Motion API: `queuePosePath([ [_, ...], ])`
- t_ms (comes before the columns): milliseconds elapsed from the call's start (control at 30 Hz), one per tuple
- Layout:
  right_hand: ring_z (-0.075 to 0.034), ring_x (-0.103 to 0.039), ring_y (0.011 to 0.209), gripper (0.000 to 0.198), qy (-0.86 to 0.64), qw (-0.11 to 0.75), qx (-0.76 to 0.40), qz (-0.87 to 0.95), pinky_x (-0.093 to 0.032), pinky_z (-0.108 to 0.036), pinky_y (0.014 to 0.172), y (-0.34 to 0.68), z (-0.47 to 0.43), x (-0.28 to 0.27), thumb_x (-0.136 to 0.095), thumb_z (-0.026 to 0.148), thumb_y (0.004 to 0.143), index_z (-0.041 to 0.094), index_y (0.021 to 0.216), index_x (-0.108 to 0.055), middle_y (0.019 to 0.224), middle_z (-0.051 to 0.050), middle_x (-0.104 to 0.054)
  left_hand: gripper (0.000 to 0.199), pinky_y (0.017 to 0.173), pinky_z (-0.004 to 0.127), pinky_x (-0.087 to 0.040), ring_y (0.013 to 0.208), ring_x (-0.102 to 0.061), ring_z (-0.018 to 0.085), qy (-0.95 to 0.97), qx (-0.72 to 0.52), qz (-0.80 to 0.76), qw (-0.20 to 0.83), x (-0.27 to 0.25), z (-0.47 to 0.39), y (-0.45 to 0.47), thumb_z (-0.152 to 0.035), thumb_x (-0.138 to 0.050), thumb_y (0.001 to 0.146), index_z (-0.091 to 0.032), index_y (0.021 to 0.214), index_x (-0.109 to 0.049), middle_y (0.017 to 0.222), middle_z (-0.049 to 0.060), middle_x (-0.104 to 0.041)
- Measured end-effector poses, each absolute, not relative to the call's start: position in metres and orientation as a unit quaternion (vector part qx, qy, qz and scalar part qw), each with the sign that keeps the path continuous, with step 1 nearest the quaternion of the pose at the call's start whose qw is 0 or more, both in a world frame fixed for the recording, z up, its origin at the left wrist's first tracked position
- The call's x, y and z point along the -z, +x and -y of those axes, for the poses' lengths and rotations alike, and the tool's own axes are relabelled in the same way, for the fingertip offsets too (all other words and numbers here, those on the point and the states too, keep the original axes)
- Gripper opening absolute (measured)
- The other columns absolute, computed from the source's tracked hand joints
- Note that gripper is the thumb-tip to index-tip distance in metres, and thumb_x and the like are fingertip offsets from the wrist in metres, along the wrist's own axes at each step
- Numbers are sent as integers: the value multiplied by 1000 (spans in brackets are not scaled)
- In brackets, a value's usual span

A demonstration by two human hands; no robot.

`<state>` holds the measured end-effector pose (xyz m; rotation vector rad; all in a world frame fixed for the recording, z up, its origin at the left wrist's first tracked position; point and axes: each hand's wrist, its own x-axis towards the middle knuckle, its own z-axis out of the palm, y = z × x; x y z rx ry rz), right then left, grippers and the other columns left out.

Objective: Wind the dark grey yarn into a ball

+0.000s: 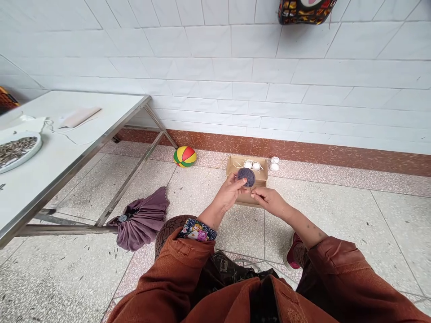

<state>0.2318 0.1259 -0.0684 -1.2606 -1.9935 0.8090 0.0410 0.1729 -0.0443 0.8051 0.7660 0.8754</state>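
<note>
A round ball of grey-purple yarn [246, 176] is in my left hand [232, 190], the thumb pressed on its front. Just below and to the right of the ball, my right hand [269, 201] pinches a dark strand of yarn that leads up to it. Beneath both hands an open cardboard box [232, 166] sits on the floor, partly covered by them. Two white balls [252, 165] with pale cord lie in its back part. Beside the box, against the wall, are two more white balls [274, 163].
A white table [84, 134] with metal legs stands at left, bearing a plate [38, 143] of seed-like bits. A coloured ball [185, 156] rests near its leg, and a folded purple umbrella [144, 217] leans below. The tiled wall [215, 72] runs behind the box.
</note>
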Motion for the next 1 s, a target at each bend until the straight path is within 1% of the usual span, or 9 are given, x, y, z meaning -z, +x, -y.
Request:
queuePosePath([
  [67,-15,-57,65,28,-449,320,-320,770,-45,-27,65,233,-123,61,-52,39,100,21,84,-65,73,0,-63,52,83,30,-49,98,-66,18,412,-412,-402,706,49,-177,42,-31,-80,74,-19,118,-56,116,8,-69],
  [133,-14,-56,64,29,-426,338,-333,770,-45,-26,63,235,-122,50,-53,41,101,21,83,-65,72,0,-63,55,88,32,-48,103,-64,19,452,-420,-421,665,54,-180,45,-27,-81,71,-19,119,-55,117,8,-68],
  [233,-15,-60,68,26,-431,385,-318,752,-48,-28,67,238,-123,38,-55,40,100,22,86,-68,76,-1,-66,64,91,35,-47,99,-64,19,506,-398,-425,636,61,-178,50,-24,-82,67,-19,123,-53,115,8,-67],
  [367,-19,-65,79,21,-494,459,-267,688,-51,-32,75,244,-132,39,-59,38,98,23,87,-69,83,-4,-71,79,85,36,-46,89,-62,18,563,-315,-397,653,65,-170,53,-25,-82,68,-22,139,-46,111,8,-67],
  [467,-19,-63,75,22,-539,482,-261,640,-50,-32,74,248,-140,50,-61,40,94,23,82,-68,79,-3,-68,78,85,35,-47,95,-62,20,545,-292,-329,714,61,-165,52,-28,-82,70,-24,141,-49,112,7,-67],
  [567,-19,-60,71,25,-560,471,-297,614,-49,-31,70,249,-144,63,-58,41,94,22,81,-66,76,-2,-66,72,83,33,-49,102,-62,21,470,-290,-259,792,54,-163,52,-31,-83,69,-26,136,-56,121,9,-65],
  [700,-20,-62,74,20,-566,420,-323,632,-50,-31,71,245,-140,77,-50,32,95,22,89,-67,81,-3,-69,60,79,30,-51,95,-63,18,370,-311,-235,843,44,-163,53,-32,-83,70,-20,126,-64,123,11,-65],
  [800,-21,-65,79,20,-562,374,-301,673,-50,-32,75,242,-133,81,-48,28,95,22,97,-67,85,-4,-70,51,81,30,-51,95,-64,18,348,-350,-257,831,42,-167,53,-29,-84,69,-17,116,-67,115,11,-68],
  [1000,-21,-66,85,21,-511,340,-279,739,-52,-34,80,237,-122,71,-50,33,101,23,94,-67,92,-6,-72,49,87,33,-49,98,-64,18,401,-405,-367,735,49,-176,51,-27,-83,67,-18,111,-61,110,7,-68],
])
